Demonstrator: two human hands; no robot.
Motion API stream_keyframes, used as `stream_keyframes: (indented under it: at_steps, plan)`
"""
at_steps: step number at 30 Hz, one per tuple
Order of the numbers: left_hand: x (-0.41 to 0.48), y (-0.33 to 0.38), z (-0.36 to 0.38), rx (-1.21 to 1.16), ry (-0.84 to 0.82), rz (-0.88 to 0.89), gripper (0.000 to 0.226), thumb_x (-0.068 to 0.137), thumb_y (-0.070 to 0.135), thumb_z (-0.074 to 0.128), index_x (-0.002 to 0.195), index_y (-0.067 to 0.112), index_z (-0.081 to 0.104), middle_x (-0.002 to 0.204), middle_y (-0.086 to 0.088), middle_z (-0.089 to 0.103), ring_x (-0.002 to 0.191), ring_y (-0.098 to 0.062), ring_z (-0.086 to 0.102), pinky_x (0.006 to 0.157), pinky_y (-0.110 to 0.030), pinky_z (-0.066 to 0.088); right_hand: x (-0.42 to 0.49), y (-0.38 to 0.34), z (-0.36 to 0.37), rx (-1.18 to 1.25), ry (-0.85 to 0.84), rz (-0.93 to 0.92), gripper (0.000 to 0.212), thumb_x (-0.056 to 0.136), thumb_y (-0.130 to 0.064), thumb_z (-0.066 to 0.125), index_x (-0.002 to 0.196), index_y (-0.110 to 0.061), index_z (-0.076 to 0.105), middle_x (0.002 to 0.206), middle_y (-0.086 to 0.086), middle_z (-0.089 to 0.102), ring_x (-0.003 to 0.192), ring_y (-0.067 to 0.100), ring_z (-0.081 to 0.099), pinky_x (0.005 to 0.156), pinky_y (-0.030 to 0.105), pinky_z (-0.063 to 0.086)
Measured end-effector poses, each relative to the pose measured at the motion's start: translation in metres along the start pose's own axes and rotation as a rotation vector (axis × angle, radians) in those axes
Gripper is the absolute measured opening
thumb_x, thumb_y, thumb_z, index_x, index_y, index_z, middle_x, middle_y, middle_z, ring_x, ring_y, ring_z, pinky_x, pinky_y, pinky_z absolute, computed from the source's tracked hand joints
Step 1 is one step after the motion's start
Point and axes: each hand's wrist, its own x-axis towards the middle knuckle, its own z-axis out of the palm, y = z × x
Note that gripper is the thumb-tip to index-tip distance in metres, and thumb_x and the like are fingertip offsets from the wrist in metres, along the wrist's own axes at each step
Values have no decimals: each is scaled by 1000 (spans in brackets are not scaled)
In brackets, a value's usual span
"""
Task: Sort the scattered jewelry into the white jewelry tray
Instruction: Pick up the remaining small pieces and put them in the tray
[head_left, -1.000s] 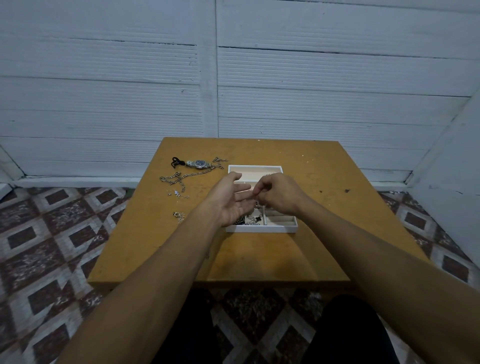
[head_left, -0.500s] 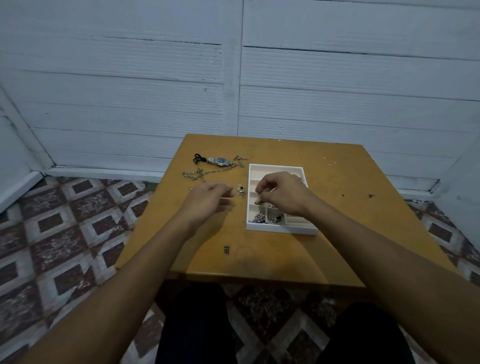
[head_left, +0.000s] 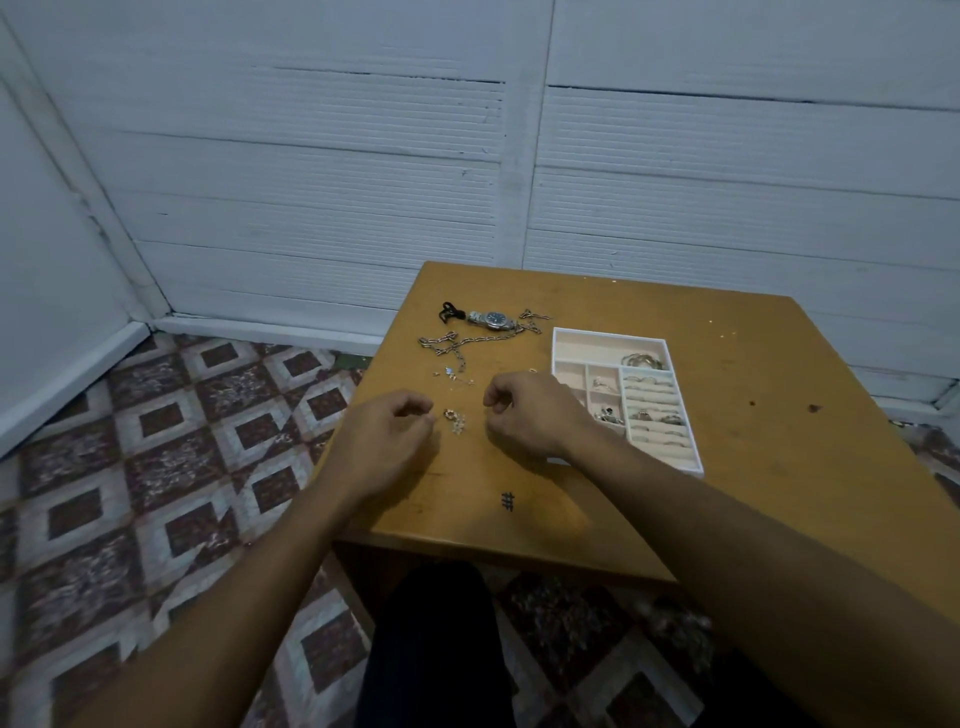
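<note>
The loose jewelry lies in the centre of the frame, on the left half of the tabletop. A small gold-and-silver cluster sits between the left hand and the right hand. Above it are tiny scattered pieces, a link chain and a metal watch.

Grip state: both hands are knuckles-up, fingers curled, thumb and forefinger drawn close. Whether either grip holds a piece cannot be told.

Handling, as judged:
- Cluster and small pieces: very light, hard, smooth, easily dropped. Pinch with the fingertips.
- Chain: limp and likely to tangle. Lift at one end or gather it.
- Watch: heaviest item, rigid case. Take it by the case.

The white tray, right of centre, has stiff walls, square pockets and padded ridged rows holding rings. The tabletop is smooth, speckled yellow-brown wood.
</note>
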Motion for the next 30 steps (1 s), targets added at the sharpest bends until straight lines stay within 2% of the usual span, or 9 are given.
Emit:
stream_keyframes:
  at_steps: [3,6,8,14,17,20,24,30]
  plan:
    - [-4,-2,2,53,-22,28,27,95,30,57,119,20,65,116,7,65,94,-1,51,75,-20,39,6,-11,14,-63,-2,22,21,82,-40,63,98,-27,63,99,-3,64,98,21,57,88,41,49]
    - [-7,-6,1,93,-31,54,28,95,30,56,120,19,64,119,4,65,97,-2,50,80,-21,38,10,-19,25,-163,15,23,33,81,-52,63,98,-24,62,102,1,65,99,23,56,87,39,48]
    - [-10,-9,2,145,-39,75,29,95,32,56,120,21,64,120,5,64,103,-5,51,83,-21,37,13,-23,29,-196,39,19,33,82,-53,62,96,-24,61,102,2,64,99,23,55,86,38,46]
    - [-13,-19,8,225,-59,120,29,95,35,53,120,23,61,121,6,62,113,-10,48,91,-24,37,13,-29,39,-192,96,-25,15,90,-31,53,92,-19,61,95,4,65,92,25,57,85,38,46]
    - [-15,-17,13,218,-72,124,30,95,36,52,122,24,60,122,7,60,116,-9,46,95,-25,36,10,-27,39,-203,89,-56,10,89,-29,54,88,-20,58,90,3,62,89,24,56,84,38,43]
    - [-17,-15,16,208,-77,120,29,95,36,52,121,25,60,123,7,60,116,-8,45,95,-26,36,6,-24,35,-156,75,-87,7,89,-26,54,84,-22,51,84,0,57,85,23,54,79,37,41]
    - [-17,-9,16,161,-63,92,29,94,35,53,120,24,61,121,7,60,114,-9,47,94,-26,38,0,-19,20,14,32,-117,6,92,-21,54,88,-18,52,86,2,60,80,21,55,69,35,46]
    - [-18,12,25,-66,32,7,24,94,26,57,115,19,67,114,5,66,106,-9,57,88,-25,45,-10,-11,-12,227,27,-110,4,90,-14,62,88,-17,60,81,-3,60,74,12,52,59,18,38]
